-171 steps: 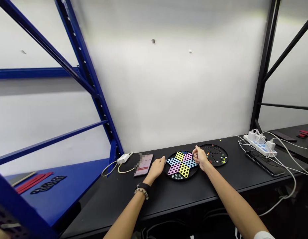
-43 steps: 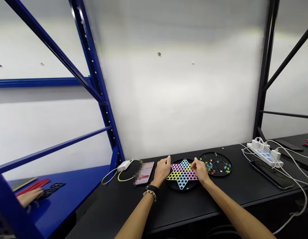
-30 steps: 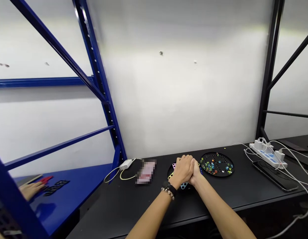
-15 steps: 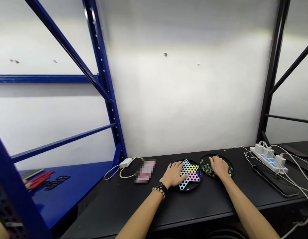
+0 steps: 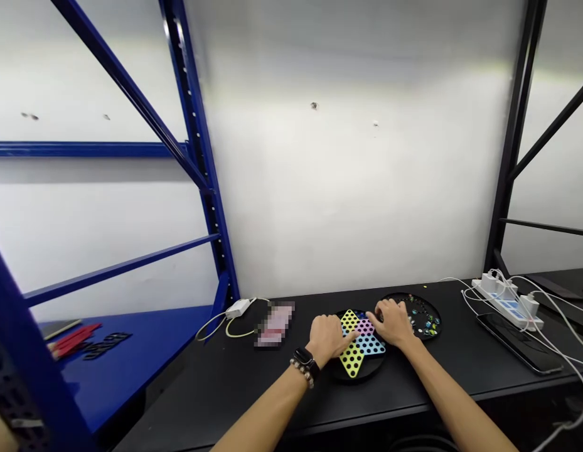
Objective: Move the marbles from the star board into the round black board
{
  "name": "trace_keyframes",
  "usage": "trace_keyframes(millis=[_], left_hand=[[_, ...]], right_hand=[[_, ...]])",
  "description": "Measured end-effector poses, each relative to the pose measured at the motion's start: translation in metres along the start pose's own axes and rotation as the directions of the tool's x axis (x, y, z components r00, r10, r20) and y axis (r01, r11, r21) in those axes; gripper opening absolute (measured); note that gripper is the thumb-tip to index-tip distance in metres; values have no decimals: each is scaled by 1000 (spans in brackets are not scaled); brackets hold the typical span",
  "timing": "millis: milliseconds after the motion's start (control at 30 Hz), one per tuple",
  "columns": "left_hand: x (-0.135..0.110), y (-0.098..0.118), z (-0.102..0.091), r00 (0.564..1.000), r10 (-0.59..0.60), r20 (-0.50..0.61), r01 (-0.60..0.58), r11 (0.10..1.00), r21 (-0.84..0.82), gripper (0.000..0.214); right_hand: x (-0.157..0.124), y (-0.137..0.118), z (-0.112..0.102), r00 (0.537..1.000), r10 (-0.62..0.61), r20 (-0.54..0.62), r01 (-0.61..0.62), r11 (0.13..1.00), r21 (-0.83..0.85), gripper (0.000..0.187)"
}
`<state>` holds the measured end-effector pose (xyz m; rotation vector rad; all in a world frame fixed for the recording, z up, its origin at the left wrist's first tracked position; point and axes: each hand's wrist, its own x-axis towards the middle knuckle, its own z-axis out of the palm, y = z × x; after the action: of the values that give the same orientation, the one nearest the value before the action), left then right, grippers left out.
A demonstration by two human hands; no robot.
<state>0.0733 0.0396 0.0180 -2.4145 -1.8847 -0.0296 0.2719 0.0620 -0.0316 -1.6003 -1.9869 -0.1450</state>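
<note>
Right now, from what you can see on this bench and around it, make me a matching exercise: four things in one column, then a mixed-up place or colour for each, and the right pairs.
Things:
1. left hand
2. star board
3. power strip
4. red strips

Place or colour:
A. white, with plugs in it
B. on the blue shelf
C. at the left side of the star board
D. yellow, pink and light blue

Right pairs: 1-C, 2-D, 3-A, 4-B

A holed yellow-pink-blue star (image 5: 366, 344) is partly covering a tray (image 5: 361, 380); a second tray (image 5: 440, 323) is holding marbles (image 5: 430, 328) nearer the counter's (image 5: 253, 389) back edge.
</note>
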Motion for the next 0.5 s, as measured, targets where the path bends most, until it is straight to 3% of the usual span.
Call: trace_keyframes(millis=[100, 200, 367, 500], left_hand=[[-11, 5, -5, 997, 77, 2, -76, 991, 111, 56], [-16, 3, -11, 992, 125, 7, -125, 987, 96, 50], [-11, -13, -19, 975, 201, 95, -190, 975, -113, 38], [-8, -25, -16, 916, 318, 243, -222, 909, -352, 29]], right_hand=[[-3, -13, -2, 991, -95, 95, 92, 995, 35, 48], [-5, -20, -7, 975, -142, 168, 130, 988, 82, 52], [-8, -25, -10, 945, -188, 267, 154, 978, 144, 55], [-9, -27, -5, 911, -196, 363, 146, 976, 160, 62]])
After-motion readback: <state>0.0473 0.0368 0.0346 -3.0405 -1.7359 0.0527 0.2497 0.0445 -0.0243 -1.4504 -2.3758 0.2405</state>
